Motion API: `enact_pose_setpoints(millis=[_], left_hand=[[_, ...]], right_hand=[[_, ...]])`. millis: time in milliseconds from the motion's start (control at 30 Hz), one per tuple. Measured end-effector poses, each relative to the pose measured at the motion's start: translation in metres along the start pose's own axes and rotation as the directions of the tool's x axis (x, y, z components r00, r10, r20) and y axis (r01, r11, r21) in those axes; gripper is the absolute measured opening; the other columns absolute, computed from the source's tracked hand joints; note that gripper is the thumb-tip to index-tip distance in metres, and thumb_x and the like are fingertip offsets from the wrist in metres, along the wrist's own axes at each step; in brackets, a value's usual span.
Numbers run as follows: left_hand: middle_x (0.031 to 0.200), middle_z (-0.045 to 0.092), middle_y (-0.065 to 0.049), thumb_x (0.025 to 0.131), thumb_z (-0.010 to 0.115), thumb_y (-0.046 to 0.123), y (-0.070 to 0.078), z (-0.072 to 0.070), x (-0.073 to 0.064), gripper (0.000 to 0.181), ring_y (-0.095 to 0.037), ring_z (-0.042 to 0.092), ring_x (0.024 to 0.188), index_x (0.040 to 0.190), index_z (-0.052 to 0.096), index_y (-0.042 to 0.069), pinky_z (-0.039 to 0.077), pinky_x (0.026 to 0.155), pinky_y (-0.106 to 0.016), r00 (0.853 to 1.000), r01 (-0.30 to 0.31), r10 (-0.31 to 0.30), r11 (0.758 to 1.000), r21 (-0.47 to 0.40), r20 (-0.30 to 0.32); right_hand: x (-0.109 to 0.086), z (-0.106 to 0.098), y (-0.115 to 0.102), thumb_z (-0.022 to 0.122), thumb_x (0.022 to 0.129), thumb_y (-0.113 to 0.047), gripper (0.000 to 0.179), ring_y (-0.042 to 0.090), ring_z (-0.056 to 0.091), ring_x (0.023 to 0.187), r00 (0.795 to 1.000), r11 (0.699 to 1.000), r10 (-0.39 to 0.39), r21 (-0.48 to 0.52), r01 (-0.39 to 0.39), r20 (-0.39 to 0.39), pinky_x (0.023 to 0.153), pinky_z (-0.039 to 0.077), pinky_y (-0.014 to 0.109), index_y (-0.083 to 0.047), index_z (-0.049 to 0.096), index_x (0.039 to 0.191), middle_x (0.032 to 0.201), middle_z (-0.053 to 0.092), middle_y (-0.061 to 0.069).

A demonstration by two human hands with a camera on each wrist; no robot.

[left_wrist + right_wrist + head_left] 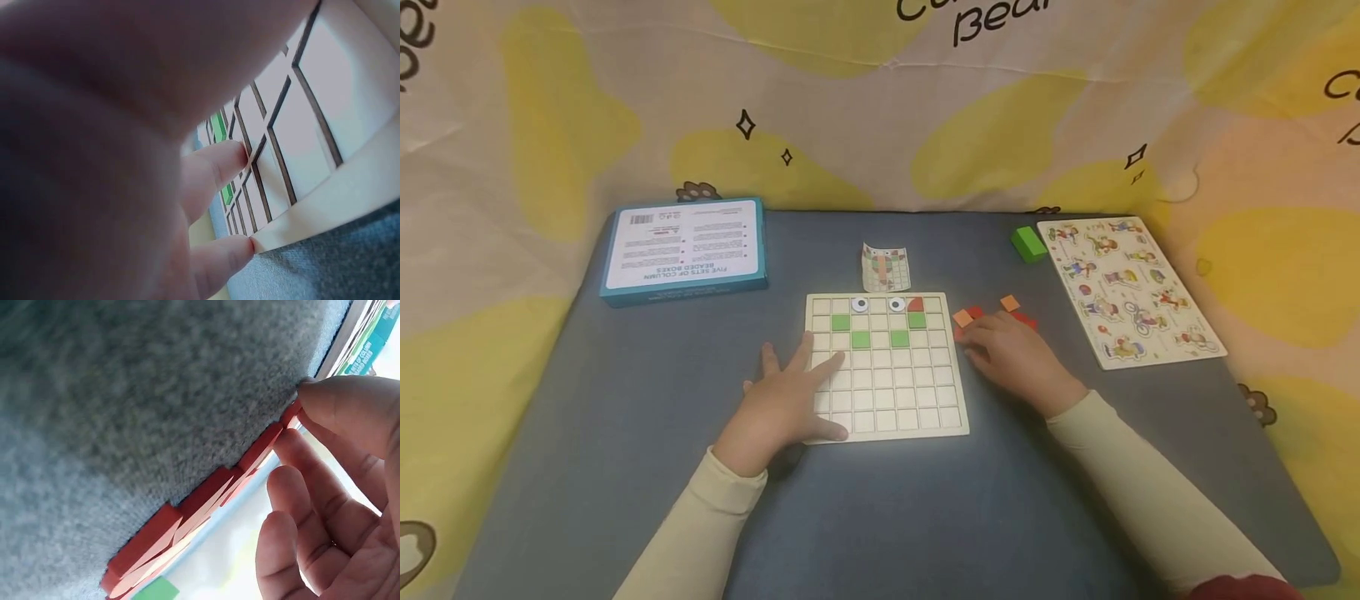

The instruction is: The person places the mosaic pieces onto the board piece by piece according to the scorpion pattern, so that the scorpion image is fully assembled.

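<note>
A cream grid board (pixel 895 400) lies flat on the table. Its upper rows hold several green tiles (pixel 840 322), two eye tiles (pixel 860 305) and a red rounded piece (pixel 916 305). My left hand (pixel 778 404) rests over the board's left side with fingers spread; in the left wrist view two fingertips touch the board's grid and rim. Just right of the board, my right hand (pixel 1015 358) pinches a small red tile (pixel 291 414) at table level between thumb and index finger. Other red tiles (pixel 203 494) and orange tiles (pixel 1010 303) lie around that hand, which partly hides them.
Behind the board stands a small curled picture card (pixel 886 271). A blue and white box (pixel 683 250) occupies the back left. Toward the back right are a green block (pixel 1028 244) and a picture puzzle board (pixel 1127 292). A patterned cloth (pixel 850 100) hangs behind the table.
</note>
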State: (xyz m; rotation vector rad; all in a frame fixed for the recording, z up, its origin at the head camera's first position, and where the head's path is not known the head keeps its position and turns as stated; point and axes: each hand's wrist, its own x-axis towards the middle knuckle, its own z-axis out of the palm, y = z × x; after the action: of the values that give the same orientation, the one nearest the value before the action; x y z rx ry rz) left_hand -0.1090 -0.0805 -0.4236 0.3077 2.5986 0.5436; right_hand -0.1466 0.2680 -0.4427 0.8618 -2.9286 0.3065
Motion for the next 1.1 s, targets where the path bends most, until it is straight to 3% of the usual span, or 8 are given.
enact_pose_setpoints(millis=[333, 700, 933, 1100], left_hand=[[0.177, 0.004, -0.017, 0.072, 0.097, 0.047, -0.001, 0.000, -0.001, 0.111, -0.068, -0.008, 0.149, 0.166, 0.040, 0.028, 0.017, 0.103, -0.090, 1.000, 0.000, 0.000, 1.000, -0.005, -0.004], [0.177, 0.002, -0.017, 0.071, 0.097, 0.049, -0.002, 0.002, 0.001, 0.113, -0.068, -0.009, 0.149, 0.166, 0.039, 0.028, 0.016, 0.103, -0.090, 1.000, -0.004, 0.004, 1.000, -0.002, -0.007], [0.177, 0.003, -0.017, 0.071, 0.097, 0.049, 0.000, 0.001, 0.001, 0.113, -0.068, -0.008, 0.149, 0.166, 0.039, 0.029, 0.017, 0.103, -0.090, 1.000, -0.004, 0.004, 1.000, -0.002, -0.007], [0.177, 0.003, -0.017, 0.071, 0.097, 0.049, -0.001, 0.001, 0.002, 0.112, -0.068, -0.009, 0.149, 0.166, 0.039, 0.028, 0.016, 0.103, -0.090, 1.000, -0.005, 0.005, 1.000, -0.002, -0.008]], right_hand=[[-0.008, 0.000, 0.006, 0.078, 0.093, 0.001, 0.027, 0.033, 0.064, 0.104, 0.995, 0.995, -0.095, 0.011, 0.095, -0.016, 0.087, 0.057, 0.043, -0.006, 0.081, 0.119, 0.126, 0.076, 0.010], [-0.007, -0.005, 0.012, 0.087, 0.086, -0.004, 0.020, 0.030, 0.069, 0.100, 0.982, 0.982, -0.189, 0.003, 0.190, -0.027, 0.088, 0.057, 0.042, -0.003, 0.082, 0.105, 0.110, 0.079, 0.009], [0.000, -0.003, 0.013, 0.084, 0.086, -0.002, 0.014, 0.028, 0.067, 0.093, 0.992, 0.990, -0.123, 0.066, 0.125, -0.025, 0.090, 0.054, 0.045, -0.005, 0.081, 0.100, 0.099, 0.077, 0.006], [0.021, -0.007, 0.003, 0.084, 0.090, -0.010, 0.010, 0.027, 0.063, 0.087, 0.996, 0.993, -0.031, 0.114, 0.041, -0.085, 0.086, 0.049, 0.045, -0.008, 0.083, 0.099, 0.092, 0.076, 0.003]])
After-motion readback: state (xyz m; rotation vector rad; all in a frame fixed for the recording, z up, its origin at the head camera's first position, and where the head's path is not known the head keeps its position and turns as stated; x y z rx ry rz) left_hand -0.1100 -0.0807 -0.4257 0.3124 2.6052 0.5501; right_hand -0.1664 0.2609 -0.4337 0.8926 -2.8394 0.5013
